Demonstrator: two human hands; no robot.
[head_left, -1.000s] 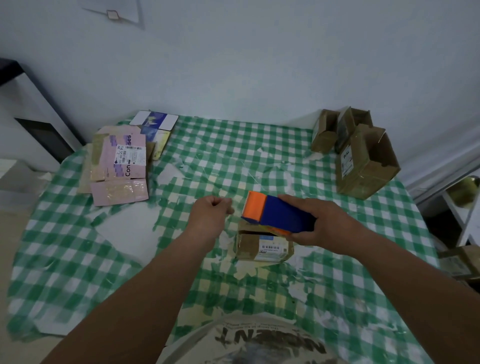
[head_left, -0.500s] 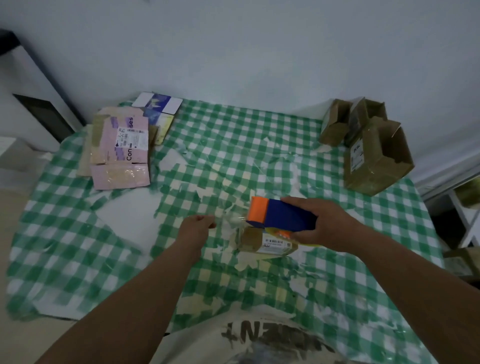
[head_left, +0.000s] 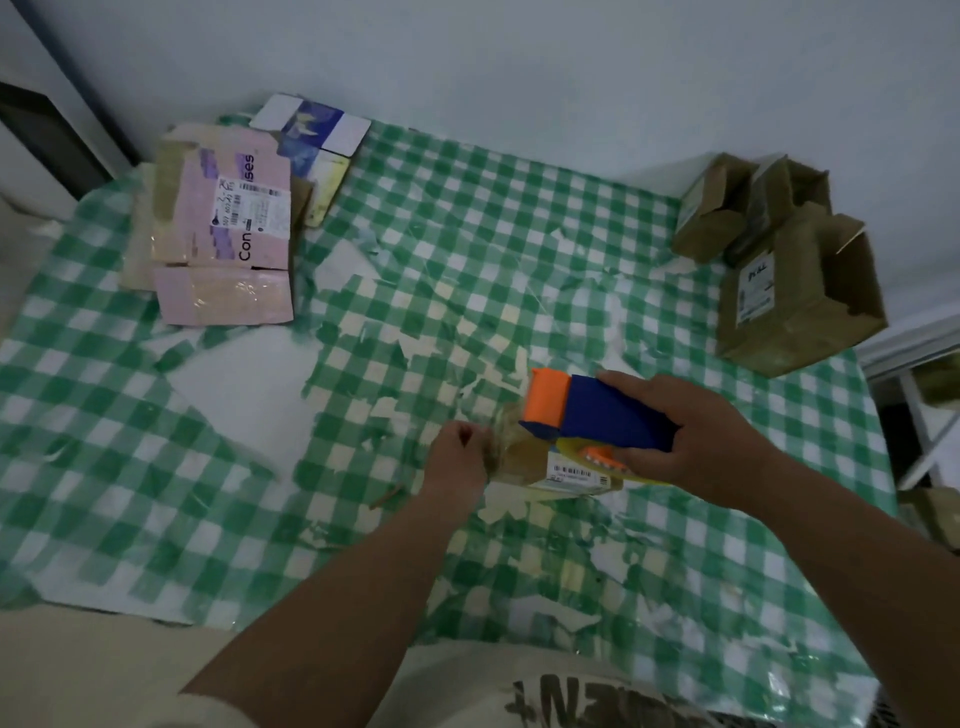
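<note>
A small brown cardboard box (head_left: 563, 470) with a white barcode label lies on the green checked tablecloth (head_left: 467, 249) near the middle. My right hand (head_left: 691, 441) grips a blue and orange tape dispenser (head_left: 597, 410) and holds it over the box's top. My left hand (head_left: 460, 462) is at the box's left end, fingers curled, pinching a strip of clear tape (head_left: 498, 431) that runs from the dispenser down against that end. The box's far side is hidden by the dispenser.
Flattened pink and patterned cartons (head_left: 228, 228) lie at the back left. Open brown cardboard boxes (head_left: 789, 275) stand at the back right by the wall. Torn patches of the cloth show white table. A white shelf (head_left: 924, 395) stands past the right edge.
My left hand came down and to the right from mid-air to the box's left end, drawing the tape with it. The dispenser dropped closer onto the box.
</note>
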